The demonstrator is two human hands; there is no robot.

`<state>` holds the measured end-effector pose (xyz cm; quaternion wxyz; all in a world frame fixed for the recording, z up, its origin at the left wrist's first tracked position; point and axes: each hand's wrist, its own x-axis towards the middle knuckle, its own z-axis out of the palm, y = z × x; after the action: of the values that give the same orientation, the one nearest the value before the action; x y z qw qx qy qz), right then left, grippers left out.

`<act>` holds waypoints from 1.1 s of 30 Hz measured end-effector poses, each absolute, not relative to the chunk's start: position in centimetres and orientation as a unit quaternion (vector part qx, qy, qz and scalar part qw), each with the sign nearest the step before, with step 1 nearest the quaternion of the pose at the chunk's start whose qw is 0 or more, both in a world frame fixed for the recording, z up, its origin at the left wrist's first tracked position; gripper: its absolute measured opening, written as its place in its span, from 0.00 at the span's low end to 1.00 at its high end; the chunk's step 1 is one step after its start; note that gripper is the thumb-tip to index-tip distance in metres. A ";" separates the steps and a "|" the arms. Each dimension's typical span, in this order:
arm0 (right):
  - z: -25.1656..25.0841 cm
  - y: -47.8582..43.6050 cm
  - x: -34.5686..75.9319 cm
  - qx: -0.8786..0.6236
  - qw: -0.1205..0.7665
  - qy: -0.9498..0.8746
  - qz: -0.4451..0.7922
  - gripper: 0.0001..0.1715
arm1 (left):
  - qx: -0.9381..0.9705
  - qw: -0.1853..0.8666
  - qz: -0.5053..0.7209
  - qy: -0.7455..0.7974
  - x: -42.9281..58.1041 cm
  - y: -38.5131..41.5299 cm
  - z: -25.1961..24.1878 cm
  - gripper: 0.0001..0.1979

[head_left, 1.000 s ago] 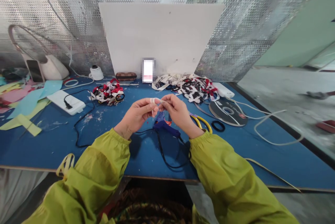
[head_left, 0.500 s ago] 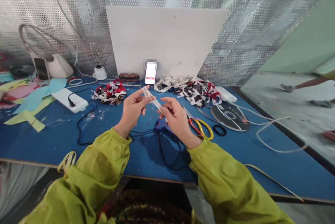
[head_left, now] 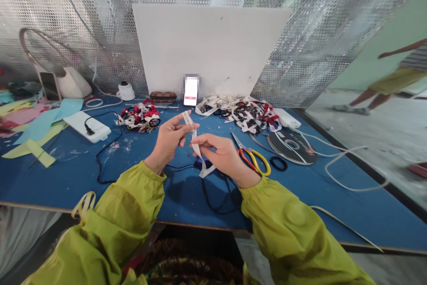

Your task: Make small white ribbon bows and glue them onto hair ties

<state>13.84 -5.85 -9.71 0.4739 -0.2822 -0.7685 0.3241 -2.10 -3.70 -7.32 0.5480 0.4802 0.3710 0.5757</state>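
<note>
I see both hands up over the blue table top (head_left: 60, 178), close together, sharing one thing: a thin white cloth strip with small dark print (head_left: 194, 134). The left hand (head_left: 168, 138) pinches the top end of the strip between thumb and fingers, with its other fingers loosely curled. The right hand (head_left: 222, 154) pinches the strip lower down, and the loose tail hangs out below its fingers. So the strip's long line runs from up on the left to down on the right, tilted but nearly upright. The right hand is lower and a bit nearer the camera. The two grips are near each other but not touching.

Right under the right hand lies a blue tool (head_left: 201, 163) with a black cord (head_left: 208, 198) — mostly hidden. Just to the right lie scissors with red and yellow handles (head_left: 252, 159) and a small black ring band (head_left: 279, 163).

At the back a small brown oval case (head_left: 162, 97) sits shut — I cannot tell what is in it. A small heap of white, red and black strips (head_left: 138, 117) and a bigger heap of the same strips (head_left: 245, 110) lie loose on the table, in no box.
</note>
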 end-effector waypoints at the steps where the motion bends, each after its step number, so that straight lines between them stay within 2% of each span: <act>1: -9.8 -5.8 13.9 -0.286 0.465 -0.796 0.262 0.10 | 0.487 0.549 0.570 0.370 -2.1 -3.7 -7.4 0.31; 5: -9.9 -6.2 14.0 -0.288 0.428 -0.856 0.034 0.12 | 0.509 0.546 0.549 0.376 -2.2 -3.7 -7.6 0.34; 8: -9.7 -6.5 14.1 -0.282 0.476 -0.832 -0.028 0.12 | 0.525 0.540 0.535 0.382 -2.0 -3.9 -7.3 0.34; 11: -9.4 -6.5 14.2 -0.282 0.551 -0.786 -0.005 0.11 | 0.548 0.538 0.507 0.391 -1.8 -4.3 -6.9 0.32; 14: -9.2 -6.2 14.5 -0.314 0.581 -0.749 0.048 0.09 | 0.579 0.544 0.461 0.396 -1.6 -4.6 -6.8 0.28; 18: -8.7 -5.8 14.6 -0.351 0.593 -0.714 0.124 0.08 | 0.593 0.556 0.431 0.391 -1.4 -4.6 -6.9 0.25; 24: -8.1 -5.9 14.7 -0.315 0.592 -0.714 0.200 0.12 | 0.574 0.573 0.436 0.390 -1.8 -4.2 -7.1 0.29; 33: -8.4 -5.6 14.9 -0.342 0.592 -0.693 0.229 0.13 | 0.587 0.632 0.367 0.348 -2.2 -4.2 -7.2 0.27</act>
<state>14.94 -5.56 -8.43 0.5916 -0.3423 -0.6932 0.2287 -2.18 -4.17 -7.18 0.6320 0.5872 0.3477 0.3672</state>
